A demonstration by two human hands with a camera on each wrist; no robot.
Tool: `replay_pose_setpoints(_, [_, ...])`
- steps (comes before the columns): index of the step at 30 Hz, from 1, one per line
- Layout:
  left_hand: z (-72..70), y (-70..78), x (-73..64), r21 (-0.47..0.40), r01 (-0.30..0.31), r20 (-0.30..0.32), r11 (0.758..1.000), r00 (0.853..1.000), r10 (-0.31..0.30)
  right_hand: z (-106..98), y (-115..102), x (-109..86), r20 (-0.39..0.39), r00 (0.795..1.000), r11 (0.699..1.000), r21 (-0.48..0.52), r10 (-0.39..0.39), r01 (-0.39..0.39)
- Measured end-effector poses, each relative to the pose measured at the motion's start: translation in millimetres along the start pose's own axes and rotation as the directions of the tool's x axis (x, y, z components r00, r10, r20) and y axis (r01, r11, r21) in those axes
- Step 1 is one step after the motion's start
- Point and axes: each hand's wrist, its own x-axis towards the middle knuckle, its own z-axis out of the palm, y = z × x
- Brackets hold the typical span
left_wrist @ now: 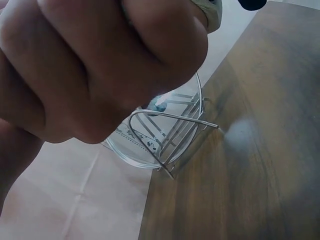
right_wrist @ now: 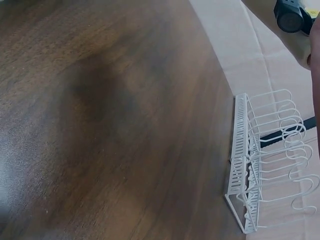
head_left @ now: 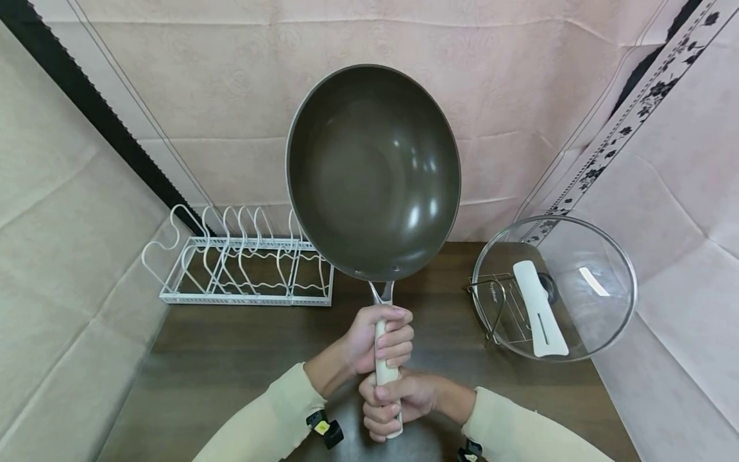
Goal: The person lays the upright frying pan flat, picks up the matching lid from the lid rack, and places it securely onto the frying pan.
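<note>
A deep frying pan point(head_left: 372, 167) with a dark grey inside is held up off the table, its round bowl tilted so the inside faces the head camera. My left hand point(head_left: 381, 339) grips the upper part of its pale handle point(head_left: 385, 369), just below the metal neck. Lower down, near the handle's end, my right hand point(head_left: 401, 404) grips it too. In the left wrist view the curled fingers point(left_wrist: 100, 65) fill the upper left, and the handle is hidden there. Only a sliver of a hand shows at the right wrist view's edge.
At left stands a white wire dish rack point(head_left: 248, 298). On the right, a glass lid point(head_left: 618, 321) leans in a metal wire stand point(head_left: 502, 308), with a white spatula-like tool point(head_left: 539, 314) in front of it. Pale cloth walls point(head_left: 219, 83) surround the brown wooden table point(head_left: 231, 372).
</note>
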Motion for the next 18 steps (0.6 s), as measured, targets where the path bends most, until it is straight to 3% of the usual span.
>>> replay_pose_setpoints(18, [0.7,-3.0,-1.4,-0.009,0.058,-0.067,0.998,0.996,-0.058,8.0,9.3,-3.3,-0.105,0.993,0.998,-0.016,-0.061,0.059])
